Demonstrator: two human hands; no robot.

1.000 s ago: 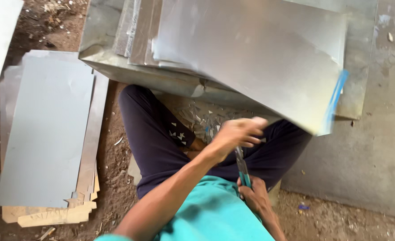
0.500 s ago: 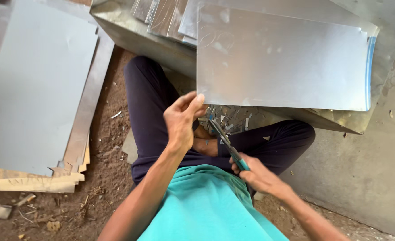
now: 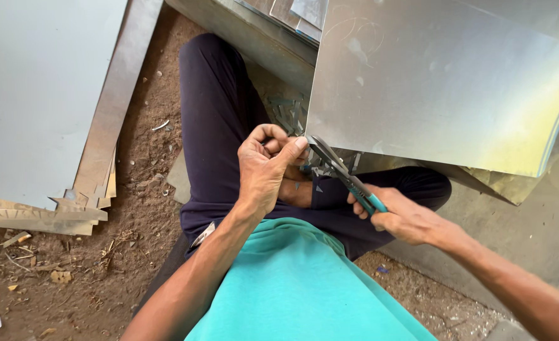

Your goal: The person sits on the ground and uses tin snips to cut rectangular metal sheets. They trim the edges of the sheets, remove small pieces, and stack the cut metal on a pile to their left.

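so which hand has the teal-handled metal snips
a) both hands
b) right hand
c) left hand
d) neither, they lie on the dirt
b: the right hand is closed around the handles of the teal-handled metal snips, while the left hand pinches at the blade tips by the corner of the shiny sheet-metal panel.

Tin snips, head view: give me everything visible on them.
The tin snips are metal hand shears with dull grey blades and teal-covered handles. The right hand grips the handles at the lower right; the blades point up and left, meeting the lower left corner of the large shiny metal sheet. The left hand pinches right beside the blade tips. Whether the blades are open or closed cannot be told. Small metal offcuts lie below, over the lap.
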